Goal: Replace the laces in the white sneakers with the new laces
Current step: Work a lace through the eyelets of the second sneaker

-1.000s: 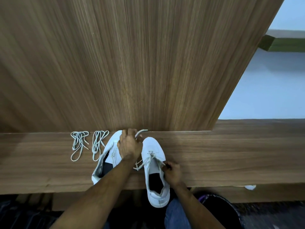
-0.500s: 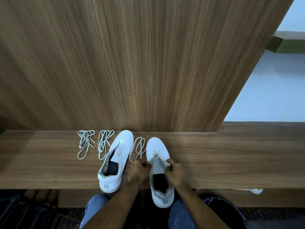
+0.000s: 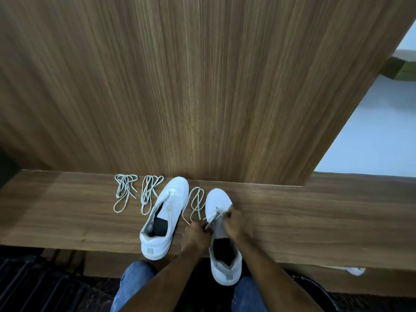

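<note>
Gripping the lace still threaded in the right sneaker, both hands work at its eyelets just below the frame's centre: the left hand has its fingers curled round a lace end at the shoe's left edge, and the right hand pinches the lace over the upper eyelets with its fingers bent in tight. The left sneaker stands beside it, unlaced, heel toward the lower edge. A loose lace lies on the wooden shelf between the shoes. Two more bundled laces lie left of the left sneaker. No brand or writing can be read on either shoe; the heel tabs look blank
</note>
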